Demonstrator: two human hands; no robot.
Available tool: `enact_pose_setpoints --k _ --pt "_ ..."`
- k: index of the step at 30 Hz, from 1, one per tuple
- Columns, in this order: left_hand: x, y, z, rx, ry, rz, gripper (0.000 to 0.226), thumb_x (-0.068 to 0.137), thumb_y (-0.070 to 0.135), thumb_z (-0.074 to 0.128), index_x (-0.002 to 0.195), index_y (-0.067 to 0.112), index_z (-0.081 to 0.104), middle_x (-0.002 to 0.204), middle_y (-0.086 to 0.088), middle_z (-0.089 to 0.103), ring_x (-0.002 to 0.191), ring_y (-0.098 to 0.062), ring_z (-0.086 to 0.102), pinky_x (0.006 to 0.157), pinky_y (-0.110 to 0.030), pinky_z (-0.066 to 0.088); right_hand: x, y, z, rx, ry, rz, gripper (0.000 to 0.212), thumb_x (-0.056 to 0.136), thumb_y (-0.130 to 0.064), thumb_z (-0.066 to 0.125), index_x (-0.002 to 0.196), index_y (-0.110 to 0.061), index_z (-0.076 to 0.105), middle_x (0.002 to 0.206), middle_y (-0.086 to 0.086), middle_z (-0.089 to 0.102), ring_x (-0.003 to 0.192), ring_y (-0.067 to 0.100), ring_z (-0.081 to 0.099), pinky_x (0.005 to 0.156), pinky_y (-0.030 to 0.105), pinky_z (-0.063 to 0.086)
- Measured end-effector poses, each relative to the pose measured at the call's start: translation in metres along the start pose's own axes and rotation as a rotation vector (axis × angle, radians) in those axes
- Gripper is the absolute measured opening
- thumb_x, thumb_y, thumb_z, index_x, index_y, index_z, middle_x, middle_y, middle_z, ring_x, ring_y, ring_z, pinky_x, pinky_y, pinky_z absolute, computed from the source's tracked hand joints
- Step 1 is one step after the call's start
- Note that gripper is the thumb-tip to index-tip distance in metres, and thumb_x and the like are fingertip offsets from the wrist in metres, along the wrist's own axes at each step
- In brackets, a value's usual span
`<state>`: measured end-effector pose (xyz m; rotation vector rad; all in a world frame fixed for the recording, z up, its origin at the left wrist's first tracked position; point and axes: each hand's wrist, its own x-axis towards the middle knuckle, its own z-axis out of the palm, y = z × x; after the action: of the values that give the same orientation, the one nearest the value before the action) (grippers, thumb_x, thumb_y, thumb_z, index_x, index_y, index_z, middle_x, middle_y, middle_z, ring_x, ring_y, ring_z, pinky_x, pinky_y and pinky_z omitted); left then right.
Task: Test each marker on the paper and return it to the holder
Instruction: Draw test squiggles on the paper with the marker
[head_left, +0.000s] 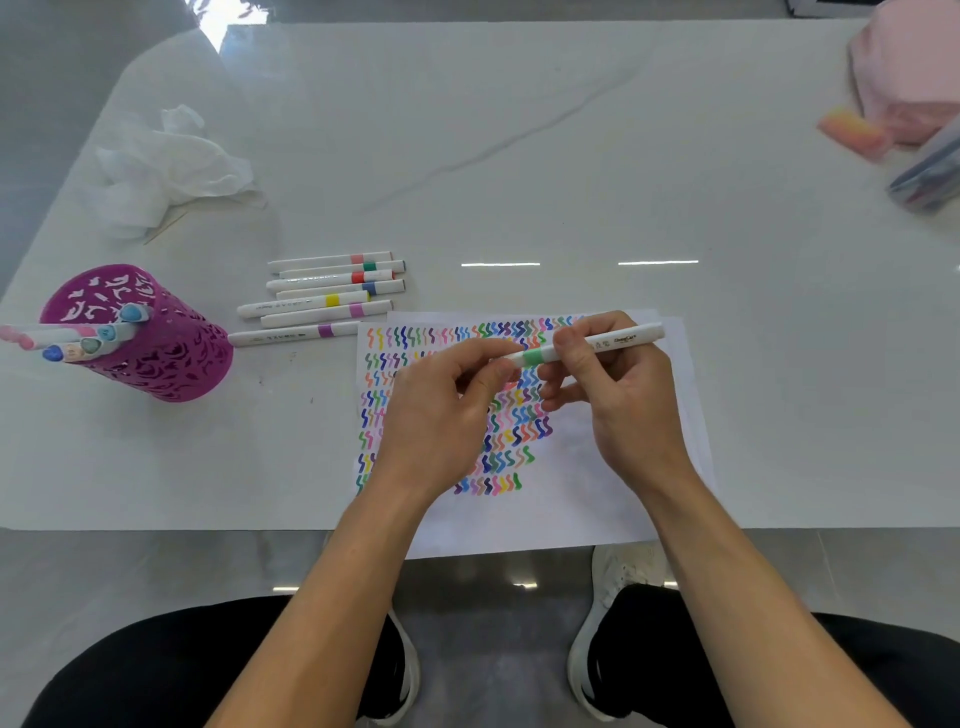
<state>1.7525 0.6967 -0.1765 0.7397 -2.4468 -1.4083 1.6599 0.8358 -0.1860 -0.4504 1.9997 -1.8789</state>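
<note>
The green-banded marker (534, 357) is held level above the paper (597, 467), with both hands engaged. The right hand (618, 384) wraps thumb and fingers round the barrel, at 3 o'clock of the green band. The left hand (441, 410) pinches the short end at 9 o'clock of the band, where the cap sits. A grip on either side of the joint suits pulling the cap off or pressing it home (a single view cannot tell which). The marker hovers over the upper rows of squiggles and does not touch the sheet, so no stroke is being drawn. The paper lies at the near edge of the table (571, 156), directly before the person, with bare white at its 4 to 6 o'clock for further marks. The purple holder (166, 353) stands at 9 o'clock of the paper, well apart, and capped markers (88, 338) lean out of it toward 9 o'clock, presumably those already tested. A row of seven markers (332, 293) lies flat at 11 o'clock of the paper, the nearest reaching its edge; this is probably the queue awaiting test. A crumpled tissue (171, 166) lies farther off at 10 o'clock.
</note>
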Motion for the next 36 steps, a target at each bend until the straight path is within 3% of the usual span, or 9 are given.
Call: enact_pose_setpoints --k 4,12,19,29,36 --pt "-0.001 -0.002 -0.003 -0.065 -0.006 -0.01 0.022 0.098 0.026 0.062 0.117 0.031 0.073 0.09 0.024 0.071 0.087 0.004 0.069 0.078 -0.018 0.058 0.0 -0.001 -0.001 0.034 -0.028 0.003 0.008 0.102 -0.021 0.063 0.096 -0.016 0.064 0.081 0.004 0.076 0.072 0.023 0.075 0.063 0.038 0.064" --pt "-0.006 0.004 -0.003 -0.141 -0.002 -0.052 0.022 0.098 0.02 0.064 0.117 0.024 0.074 0.087 0.007 0.076 0.078 -0.025 0.071 0.072 -0.049 0.059 -0.001 -0.003 -0.002 0.157 -0.071 0.03 0.018 0.097 -0.028 0.065 0.096 -0.01 0.064 0.082 0.011 0.076 0.071 0.029 0.075 0.064 0.037 0.063" --pt "-0.008 0.003 -0.005 -0.17 0.014 -0.074 0.021 0.098 0.018 0.065 0.113 0.029 0.074 0.084 0.011 0.075 0.077 -0.018 0.07 0.069 -0.037 0.058 -0.004 -0.002 0.002 0.209 -0.095 0.022 0.019 0.093 -0.03 0.067 0.095 -0.011 0.065 0.084 0.013 0.077 0.071 0.03 0.076 0.064 0.036 0.063" --pt "-0.01 0.003 -0.004 -0.144 0.01 -0.069 0.021 0.098 0.019 0.064 0.115 0.024 0.075 0.084 0.016 0.074 0.077 -0.022 0.067 0.068 -0.04 0.056 -0.008 0.001 0.004 0.278 -0.098 0.046 0.009 0.097 -0.024 0.068 0.091 -0.019 0.071 0.083 0.016 0.077 0.071 0.032 0.076 0.066 0.036 0.063" --pt "-0.006 0.01 -0.01 -0.163 0.0 0.004 0.015 0.097 0.025 0.064 0.098 0.039 0.069 0.081 0.012 0.071 0.078 -0.014 0.067 0.072 -0.034 0.059 -0.001 0.0 0.004 0.254 -0.124 0.07 0.025 0.094 -0.036 0.067 0.099 -0.012 0.069 0.084 0.013 0.077 0.074 0.028 0.076 0.067 0.033 0.063"
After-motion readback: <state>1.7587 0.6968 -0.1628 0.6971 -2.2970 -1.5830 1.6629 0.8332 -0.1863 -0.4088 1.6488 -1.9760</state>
